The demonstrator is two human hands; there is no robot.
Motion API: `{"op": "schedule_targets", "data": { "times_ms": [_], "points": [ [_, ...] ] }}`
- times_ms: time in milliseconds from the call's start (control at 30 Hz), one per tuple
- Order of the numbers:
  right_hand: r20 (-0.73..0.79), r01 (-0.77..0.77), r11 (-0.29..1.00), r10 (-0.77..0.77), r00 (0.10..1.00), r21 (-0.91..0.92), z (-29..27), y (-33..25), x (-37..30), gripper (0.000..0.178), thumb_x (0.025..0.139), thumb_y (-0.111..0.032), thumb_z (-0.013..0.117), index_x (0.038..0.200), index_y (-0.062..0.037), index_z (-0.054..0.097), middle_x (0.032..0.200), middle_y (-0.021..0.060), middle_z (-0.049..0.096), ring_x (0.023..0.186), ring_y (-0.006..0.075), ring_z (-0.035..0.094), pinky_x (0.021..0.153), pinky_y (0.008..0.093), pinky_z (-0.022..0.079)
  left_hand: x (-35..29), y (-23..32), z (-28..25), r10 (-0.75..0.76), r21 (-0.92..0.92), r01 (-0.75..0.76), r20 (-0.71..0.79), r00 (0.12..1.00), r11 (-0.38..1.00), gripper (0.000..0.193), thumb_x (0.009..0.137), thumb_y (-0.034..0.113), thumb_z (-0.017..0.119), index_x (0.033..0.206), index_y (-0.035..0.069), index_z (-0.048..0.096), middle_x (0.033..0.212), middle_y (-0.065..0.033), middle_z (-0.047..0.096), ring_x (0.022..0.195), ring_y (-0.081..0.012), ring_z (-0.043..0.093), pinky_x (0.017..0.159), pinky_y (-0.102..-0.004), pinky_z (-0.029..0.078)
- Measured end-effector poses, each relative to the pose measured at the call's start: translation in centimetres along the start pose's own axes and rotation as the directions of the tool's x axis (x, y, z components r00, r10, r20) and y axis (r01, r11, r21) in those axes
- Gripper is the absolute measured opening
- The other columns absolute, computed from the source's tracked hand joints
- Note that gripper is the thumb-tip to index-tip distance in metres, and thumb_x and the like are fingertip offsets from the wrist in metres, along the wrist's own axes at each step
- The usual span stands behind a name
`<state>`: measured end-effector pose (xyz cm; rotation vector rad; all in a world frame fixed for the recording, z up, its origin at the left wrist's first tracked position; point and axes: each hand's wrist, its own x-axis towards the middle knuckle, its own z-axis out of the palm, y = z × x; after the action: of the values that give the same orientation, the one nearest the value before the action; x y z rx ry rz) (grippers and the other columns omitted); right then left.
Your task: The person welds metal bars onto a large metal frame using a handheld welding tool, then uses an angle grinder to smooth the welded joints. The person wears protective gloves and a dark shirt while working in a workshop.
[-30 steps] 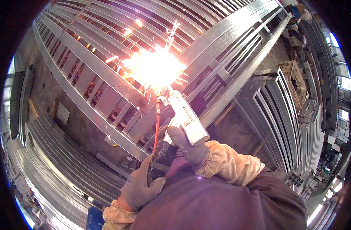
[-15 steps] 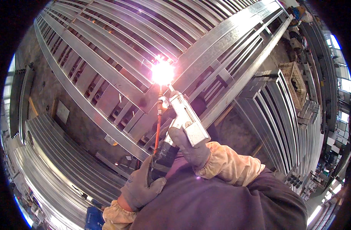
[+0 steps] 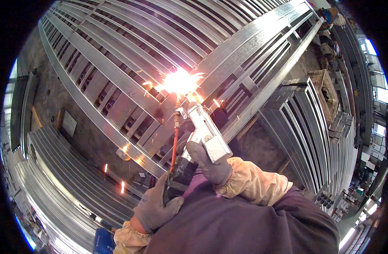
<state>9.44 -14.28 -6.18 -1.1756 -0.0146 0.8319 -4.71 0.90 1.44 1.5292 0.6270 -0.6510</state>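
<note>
My right hand [image 3: 210,166], in a grey glove with a tan cuff, is closed round a silver welding gun [image 3: 206,131]. The gun points away from me at a corner of a metal frame [image 3: 160,109]. At its tip a bright glare with flying sparks [image 3: 180,81] hides the joint. Lower left, my gloved left hand [image 3: 156,208] is closed on the thick black cable sleeve [image 3: 178,180] behind the gun. Along the gun's left side runs a thin orange-red hose [image 3: 175,144], which ends in a metal fitting near the glare.
Slatted metal frames fill the far side. Long metal bars [image 3: 81,182] are stacked at the left, and angled metal profiles [image 3: 302,127] at the right. A yellowish crate [image 3: 323,91] stands behind those. A blue box [image 3: 103,241] sits by my left cuff.
The glare has widened and turned more orange. Many more sparks fly out, some landing toward the lower left. Both hands and the gun stay almost where they were.
</note>
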Motion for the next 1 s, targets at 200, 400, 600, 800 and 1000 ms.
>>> {"op": "schedule_targets", "data": {
  "times_ms": [200, 400, 600, 800, 1000],
  "points": [
    [0.006, -0.025, 0.996, 0.026, 1.0, -0.083, 0.1, -0.5, 0.0, 0.018, 0.098, -0.018, 0.068, 0.104, -0.0019, 0.067, 0.082, 0.0022, 0.063, 0.071, 0.0113, 0.06, 0.061, 0.0299, 0.048, -0.1, 0.7, 0.1, 0.026, 0.029, -0.025, -0.031, 0.999, 0.999, 0.074, 0.084, 0.019, 0.07, 0.149, -0.004, 0.042, 0.107, -0.0194, 0.073, 0.096, -0.0295, 0.071, 0.087, -0.0405, 0.053],
    [-0.034, -0.035, 0.999, 0.034, 0.999, -0.013, 1.2, -1.5, -0.3, 0.018, 0.097, -0.018, 0.069, 0.105, -0.0016, 0.067, 0.083, 0.0032, 0.065, 0.072, 0.0121, 0.062, 0.062, 0.0299, 0.05, 0.0, -0.3, 0.1, 0.061, 0.055, -0.06, -0.009, 0.998, 0.997, 0.074, 0.088, 0.024, 0.071, 0.148, -0.006, 0.039, 0.102, -0.0178, 0.072, 0.089, -0.024, 0.071, 0.083, -0.038, 0.055],
    [-0.037, -0.014, 1.0, 0.013, 0.999, -0.027, 0.4, -0.7, -0.4, 0.018, 0.097, -0.016, 0.07, 0.108, -0.0022, 0.067, 0.085, 0.0021, 0.064, 0.073, 0.0108, 0.061, 0.063, 0.0288, 0.049, -0.3, 0.8, 0.3, 0.007, 0.06, -0.004, -0.04, 0.999, 0.998, 0.074, 0.085, 0.02, 0.07, 0.148, -0.008, 0.042, 0.108, -0.0224, 0.073, 0.095, -0.0305, 0.073, 0.087, -0.0406, 0.054],
    [-0.077, 0.029, 1.0, -0.03, 0.997, -0.01, -0.1, 1.1, -0.6, 0.019, 0.098, -0.016, 0.071, 0.11, -0.0029, 0.067, 0.085, -0.0008, 0.061, 0.073, 0.008, 0.057, 0.061, 0.0272, 0.046, -0.2, -0.7, 0.4, 0.119, 0.119, -0.113, -0.045, 0.992, 0.986, 0.077, 0.089, 0.029, 0.069, 0.15, -0.006, 0.037, 0.103, -0.0192, 0.072, 0.091, -0.0273, 0.072, 0.084, -0.0391, 0.055],
    [-0.024, -0.055, 0.998, 0.054, 0.998, -0.043, -0.1, -0.2, -0.4, 0.02, 0.097, -0.019, 0.072, 0.109, -0.0047, 0.065, 0.084, -0.0019, 0.059, 0.071, 0.0074, 0.055, 0.059, 0.0273, 0.045, -0.1, -0.6, 0.2, 0.105, 0.064, -0.104, -0.015, 0.994, 0.993, 0.077, 0.089, 0.03, 0.07, 0.15, -0.004, 0.038, 0.106, -0.0198, 0.072, 0.093, -0.0281, 0.072, 0.085, -0.0394, 0.055]
  ]
}}
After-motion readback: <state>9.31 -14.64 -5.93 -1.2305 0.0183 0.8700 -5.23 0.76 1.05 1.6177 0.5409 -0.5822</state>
